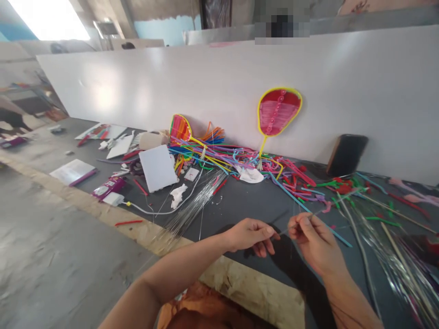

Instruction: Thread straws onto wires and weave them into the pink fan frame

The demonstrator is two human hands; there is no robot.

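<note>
Hands, two, bare, over a dark grey tabletop point(236, 205): left hand point(255, 235) loosely curled, thumb and forefinger closed on a thin dark strand point(284, 232); right hand point(317, 240) pinching the same strand, stretched between both. Left of hands: bundle of clear shiny strips point(197, 205). Beyond: heap of multicoloured fuzzy stems point(228, 156); red-and-pink, yellow-rimmed fan shape point(279, 112) against a white panel point(212, 87). Beyond right hand: black smartphone point(348, 155).

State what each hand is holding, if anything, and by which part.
The left hand and right hand both pinch a thin, dark grey, wire-like strand; blur hides whether they grip its ends or its middle.
</note>
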